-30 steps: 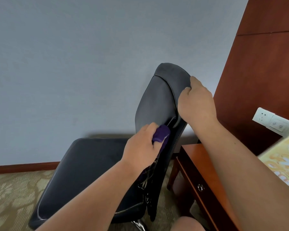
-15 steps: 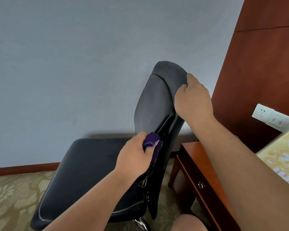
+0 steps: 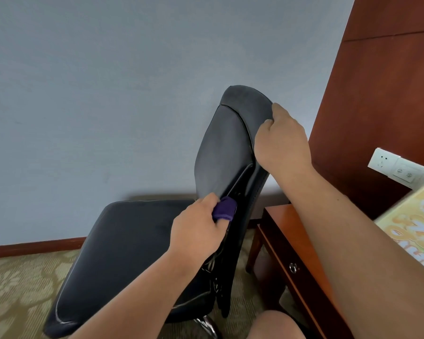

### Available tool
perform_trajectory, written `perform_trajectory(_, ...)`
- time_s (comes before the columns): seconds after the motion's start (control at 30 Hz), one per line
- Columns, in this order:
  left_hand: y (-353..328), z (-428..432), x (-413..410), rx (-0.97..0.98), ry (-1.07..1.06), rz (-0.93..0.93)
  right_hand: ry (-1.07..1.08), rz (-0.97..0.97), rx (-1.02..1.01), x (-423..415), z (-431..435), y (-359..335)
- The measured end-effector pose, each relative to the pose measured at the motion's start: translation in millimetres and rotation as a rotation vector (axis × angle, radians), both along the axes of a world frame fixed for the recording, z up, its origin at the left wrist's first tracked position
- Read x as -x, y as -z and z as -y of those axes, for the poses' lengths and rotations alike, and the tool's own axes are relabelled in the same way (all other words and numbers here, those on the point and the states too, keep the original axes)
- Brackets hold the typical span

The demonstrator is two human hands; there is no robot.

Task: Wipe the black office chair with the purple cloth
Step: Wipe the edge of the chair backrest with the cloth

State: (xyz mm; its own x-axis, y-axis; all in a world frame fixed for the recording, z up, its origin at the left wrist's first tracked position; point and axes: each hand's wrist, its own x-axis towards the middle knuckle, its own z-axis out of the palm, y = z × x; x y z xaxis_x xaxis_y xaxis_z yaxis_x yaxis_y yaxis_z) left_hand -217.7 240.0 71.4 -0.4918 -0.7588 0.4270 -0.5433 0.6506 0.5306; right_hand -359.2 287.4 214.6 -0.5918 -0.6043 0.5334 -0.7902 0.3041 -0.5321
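Presently 2 hands: left hand [image 3: 196, 231] grips 1 purple cloth [image 3: 224, 209], right hand [image 3: 280, 140] 1 chair [image 3: 225, 148].

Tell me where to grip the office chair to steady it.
Grip the backrest at its top edge, from the rear side, as the right hand does: its thin curved rim is easy to wrap, clear of the purple cloth lower down.

count, single pass from where i stand. black office chair [image 3: 142, 241]: 1, with 1 seat and 1 backrest. purple cloth [image 3: 224, 208]: 1. hands: 2, i.e. 1 left hand [image 3: 196, 231] and 1 right hand [image 3: 282, 140]. knee [image 3: 277, 325]: 1, at the bottom edge. wooden table [image 3: 279, 216]: 1, bearing 1 metal knob [image 3: 293, 267]. white wall plates [image 3: 381, 160]: 2, side by side. yellow printed box [image 3: 416, 231]: 1, cut off at the right edge.
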Motion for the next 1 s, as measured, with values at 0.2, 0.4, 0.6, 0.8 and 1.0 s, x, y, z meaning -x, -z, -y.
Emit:
perform_trajectory(0.2,2,-2,-7,-0.295,-0.028,-0.123,0.05,-0.011,0.028,-1,6,1)
perform_trajectory(0.4,-38,-11,18,-0.415,0.031,-0.387,0.055,-0.035,0.029,-5,4,1)
perform_trajectory(0.6,-28,-11,15,-0.239,0.015,-0.245,0.023,-0.007,0.0,-3,-1,0)
perform_trajectory(0.8,18,-10,2,-0.265,-0.029,-0.044,0.016,0.019,0.046,-3,1,0)
perform_trajectory(1.0,25,-13,3,-0.402,-0.038,-0.086,-0.007,0.038,0.065,-1,3,1)
